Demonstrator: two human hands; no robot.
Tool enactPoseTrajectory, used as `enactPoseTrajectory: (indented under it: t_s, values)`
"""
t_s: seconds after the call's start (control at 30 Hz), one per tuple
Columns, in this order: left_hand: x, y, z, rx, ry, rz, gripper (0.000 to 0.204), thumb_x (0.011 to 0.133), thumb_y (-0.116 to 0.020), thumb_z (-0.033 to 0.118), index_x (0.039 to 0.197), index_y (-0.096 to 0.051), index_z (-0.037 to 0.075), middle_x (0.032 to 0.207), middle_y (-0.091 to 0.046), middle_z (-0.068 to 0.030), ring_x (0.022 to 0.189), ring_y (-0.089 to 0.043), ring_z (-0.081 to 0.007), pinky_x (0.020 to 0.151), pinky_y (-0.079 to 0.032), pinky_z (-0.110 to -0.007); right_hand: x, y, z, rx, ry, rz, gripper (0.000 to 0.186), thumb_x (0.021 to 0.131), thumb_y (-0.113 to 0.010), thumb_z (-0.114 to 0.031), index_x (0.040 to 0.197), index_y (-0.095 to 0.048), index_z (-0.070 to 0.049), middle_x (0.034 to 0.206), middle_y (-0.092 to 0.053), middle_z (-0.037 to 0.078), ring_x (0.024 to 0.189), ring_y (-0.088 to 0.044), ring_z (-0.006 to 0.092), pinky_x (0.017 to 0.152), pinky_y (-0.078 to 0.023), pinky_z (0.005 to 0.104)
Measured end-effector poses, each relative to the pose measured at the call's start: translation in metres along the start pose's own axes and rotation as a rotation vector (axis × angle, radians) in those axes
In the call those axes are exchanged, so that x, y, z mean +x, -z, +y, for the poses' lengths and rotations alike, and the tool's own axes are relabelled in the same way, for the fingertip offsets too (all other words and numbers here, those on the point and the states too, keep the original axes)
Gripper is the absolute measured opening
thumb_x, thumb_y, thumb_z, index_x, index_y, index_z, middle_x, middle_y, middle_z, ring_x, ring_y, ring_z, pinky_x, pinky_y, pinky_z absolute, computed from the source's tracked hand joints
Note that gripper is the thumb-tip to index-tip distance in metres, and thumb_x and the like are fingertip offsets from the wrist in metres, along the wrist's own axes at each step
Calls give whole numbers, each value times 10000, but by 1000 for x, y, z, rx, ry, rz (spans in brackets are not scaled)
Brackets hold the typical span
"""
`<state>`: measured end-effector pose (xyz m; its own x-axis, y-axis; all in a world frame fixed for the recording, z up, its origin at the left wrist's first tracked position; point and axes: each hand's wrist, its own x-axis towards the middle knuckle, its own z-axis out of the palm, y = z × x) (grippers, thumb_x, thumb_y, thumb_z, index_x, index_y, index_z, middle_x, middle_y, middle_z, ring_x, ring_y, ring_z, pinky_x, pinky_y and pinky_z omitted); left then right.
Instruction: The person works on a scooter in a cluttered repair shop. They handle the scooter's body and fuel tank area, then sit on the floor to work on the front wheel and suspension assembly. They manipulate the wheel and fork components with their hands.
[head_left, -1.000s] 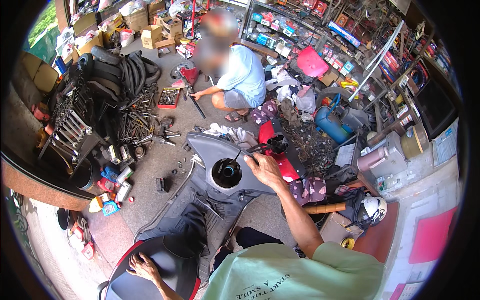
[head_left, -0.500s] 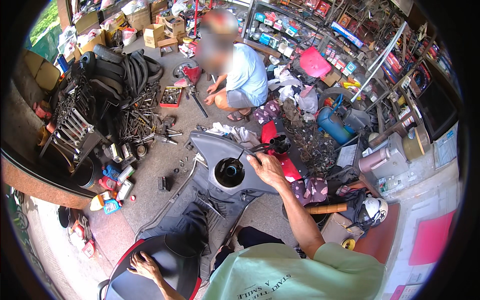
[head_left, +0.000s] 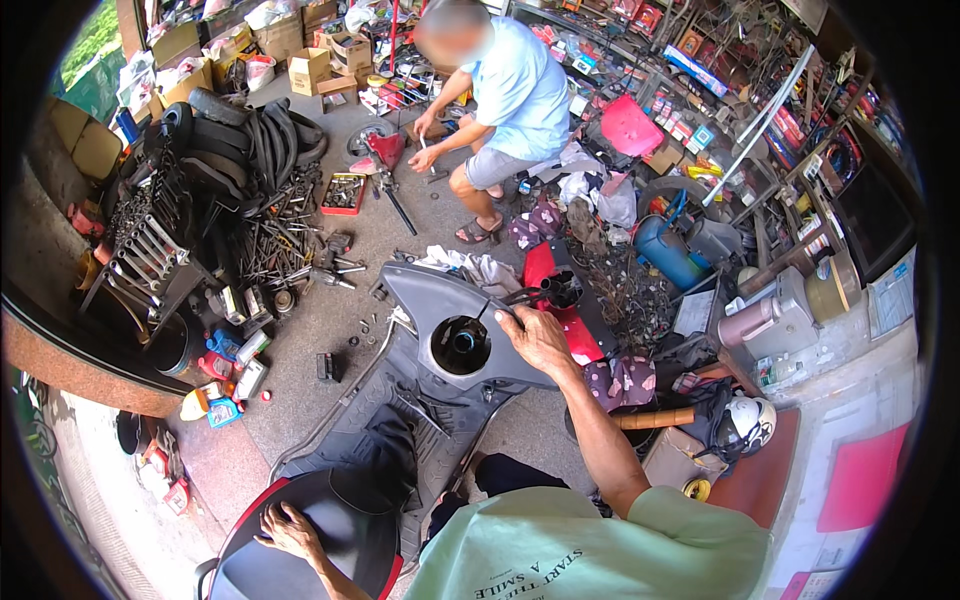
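A partly dismantled scooter stands before me. Its grey front panel (head_left: 418, 300) has a round dark opening (head_left: 460, 345) with a tube inside. My right hand (head_left: 538, 342) is closed over the right edge of that panel, beside the opening; part of the grip is hidden. Below and to the left, my left hand (head_left: 290, 532) lies with fingers spread on the black scooter seat (head_left: 345, 540). Between seat and panel is the dark footboard (head_left: 385, 400). A red body part (head_left: 575, 330) shows just past my right hand.
A person in a light blue shirt (head_left: 520, 95) bends ahead, a tool in hand, near a small wheel with a red part (head_left: 385, 150). Tools (head_left: 275, 225), a red tray (head_left: 343, 193) and bottles (head_left: 235, 370) lie left. A blue tank (head_left: 665, 250) and helmet (head_left: 748, 425) stand right.
The person ahead has risen from a squat into a bent stance, moving right, hands now higher. My hands and the scooter have stayed in place.
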<state>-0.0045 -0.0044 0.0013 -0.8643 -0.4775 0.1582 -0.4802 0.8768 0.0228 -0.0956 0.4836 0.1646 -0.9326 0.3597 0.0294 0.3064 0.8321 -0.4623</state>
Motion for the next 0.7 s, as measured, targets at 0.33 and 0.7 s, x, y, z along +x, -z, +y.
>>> enactPoseTrajectory:
  t_s: [0.33, 0.7]
  values:
    - [0, 4, 3, 1, 9, -8, 359, 875, -429, 370, 1029, -602, 95, 1098, -588, -38, 1103, -483, -189, 1031, -147, -535, 0, -1, 1, 5, -7, -7, 484, 868, -433, -466, 726, -520, -11, 690, -573, 241, 718, -549, 434, 661, -402, 509]
    - [1, 1, 2, -10, 14, 9, 345, 861, -457, 348, 995, -610, 69, 1085, -593, -47, 1100, -483, -190, 1035, -146, -523, 1, -1, 0, 5, -6, -4, 490, 867, -429, -471, 723, -515, -10, 694, -572, 239, 721, -548, 430, 665, -402, 506]
